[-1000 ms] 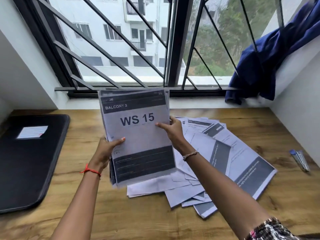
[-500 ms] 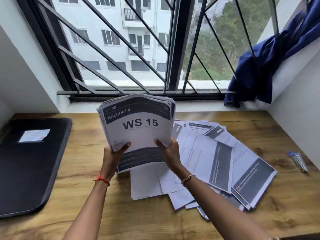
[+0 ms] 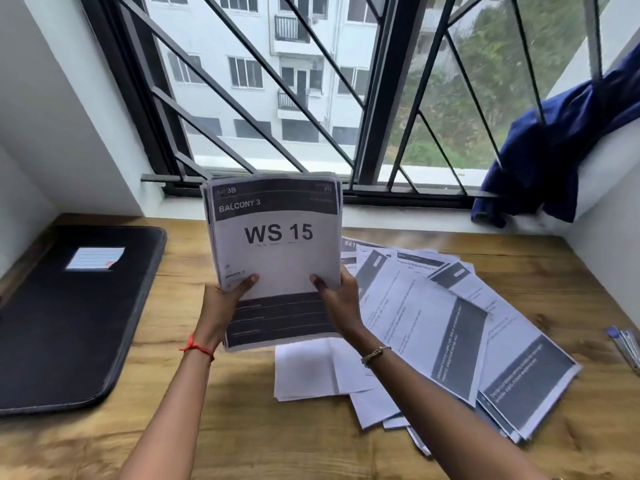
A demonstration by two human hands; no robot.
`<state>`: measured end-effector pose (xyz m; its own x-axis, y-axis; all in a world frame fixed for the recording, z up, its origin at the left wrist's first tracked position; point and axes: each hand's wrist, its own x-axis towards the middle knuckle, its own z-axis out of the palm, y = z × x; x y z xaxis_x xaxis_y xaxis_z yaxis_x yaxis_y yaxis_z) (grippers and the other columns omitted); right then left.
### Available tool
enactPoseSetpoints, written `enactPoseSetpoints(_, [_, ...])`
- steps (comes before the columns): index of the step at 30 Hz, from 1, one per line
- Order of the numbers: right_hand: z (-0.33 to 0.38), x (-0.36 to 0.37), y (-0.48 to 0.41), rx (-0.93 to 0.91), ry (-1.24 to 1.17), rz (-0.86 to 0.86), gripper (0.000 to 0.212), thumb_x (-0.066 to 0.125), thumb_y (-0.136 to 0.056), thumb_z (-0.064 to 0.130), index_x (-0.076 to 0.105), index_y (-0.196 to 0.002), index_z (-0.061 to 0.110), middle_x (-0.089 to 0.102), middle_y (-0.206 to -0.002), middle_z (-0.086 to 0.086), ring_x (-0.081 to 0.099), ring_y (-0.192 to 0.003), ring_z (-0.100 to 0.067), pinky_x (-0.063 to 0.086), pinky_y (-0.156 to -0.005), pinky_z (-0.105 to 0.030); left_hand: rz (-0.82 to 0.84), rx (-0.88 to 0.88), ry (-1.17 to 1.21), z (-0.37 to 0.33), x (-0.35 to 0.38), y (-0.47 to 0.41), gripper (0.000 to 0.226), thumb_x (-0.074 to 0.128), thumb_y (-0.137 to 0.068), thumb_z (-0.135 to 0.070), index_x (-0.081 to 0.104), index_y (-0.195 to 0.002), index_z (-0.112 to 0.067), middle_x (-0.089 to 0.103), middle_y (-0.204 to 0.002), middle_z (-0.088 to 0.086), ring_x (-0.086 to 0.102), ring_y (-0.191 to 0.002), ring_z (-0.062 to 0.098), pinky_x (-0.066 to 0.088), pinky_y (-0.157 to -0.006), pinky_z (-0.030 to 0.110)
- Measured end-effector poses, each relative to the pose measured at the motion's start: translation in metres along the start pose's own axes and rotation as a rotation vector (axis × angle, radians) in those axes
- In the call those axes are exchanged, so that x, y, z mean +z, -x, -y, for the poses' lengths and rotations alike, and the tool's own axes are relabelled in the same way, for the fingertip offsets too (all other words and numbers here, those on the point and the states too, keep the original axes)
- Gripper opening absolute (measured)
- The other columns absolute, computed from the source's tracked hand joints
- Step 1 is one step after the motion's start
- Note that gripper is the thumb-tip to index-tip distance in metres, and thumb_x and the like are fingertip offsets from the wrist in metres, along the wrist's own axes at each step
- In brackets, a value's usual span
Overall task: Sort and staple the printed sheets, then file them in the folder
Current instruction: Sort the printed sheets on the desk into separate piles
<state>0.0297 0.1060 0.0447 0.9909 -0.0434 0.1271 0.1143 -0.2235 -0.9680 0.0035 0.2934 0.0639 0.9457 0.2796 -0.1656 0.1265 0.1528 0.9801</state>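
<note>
Left hand (image 3: pixel 225 299) and right hand (image 3: pixel 341 299) each grip a lower side edge of the stack (image 3: pixel 277 244), thumbs on the front page, holding it upright and facing the person, probably to square the sheets' edges before stapling. Right of the stack the loose sheets (image 3: pixel 433 323) lie fanned over the surface (image 3: pixel 225 427), seemingly unsorted. Left of it lies the shut folder (image 3: pixel 69 323), and far right a small blue and silver tool (image 3: pixel 625 344), maybe the stapler.
</note>
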Motion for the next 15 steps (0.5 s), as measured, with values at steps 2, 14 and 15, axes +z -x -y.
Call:
enactPoseSetpoints(2, [0.005,0.013,-0.004,0.052,0.002,0.053,0.040,0.066,-0.085,0.017,0.050,-0.120,0.005,0.056,-0.107,-0.002,0.057,-0.097,-0.017,0.055,-0.073,-0.018,-0.041,-0.018,-0.071,-0.006,-0.017,-0.006,0.018,0.069,-0.080,-0.006,0.065,-0.098,-0.006,0.068,-0.095,0.006,0.065,-0.086,0.019,0.051,-0.083,0.033])
enactPoseSetpoints(14, [-0.021,0.100,0.014,0.319,0.337,0.376,0.037,0.059,-0.087,0.007,0.052,-0.122,-0.001,0.058,-0.124,-0.018,0.055,-0.113,-0.031,0.043,-0.085,-0.027,-0.464,-0.078,-0.824,0.040,-0.105,-0.013,0.026,0.060,-0.076,0.003,0.063,-0.102,0.005,0.065,-0.104,0.027,0.059,-0.095,0.044,0.045,-0.073,0.040])
enactPoseSetpoints(15, [-0.024,0.100,0.016,0.296,0.367,0.398,0.033,0.060,-0.086,0.008,0.056,-0.118,-0.002,0.060,-0.120,-0.018,0.057,-0.110,-0.031,0.041,-0.078,-0.022,-0.449,-0.065,-0.879,0.041,-0.107,-0.012,0.027,0.059,-0.076,0.004,0.061,-0.103,0.006,0.063,-0.105,0.029,0.058,-0.096,0.045,0.045,-0.075,0.041])
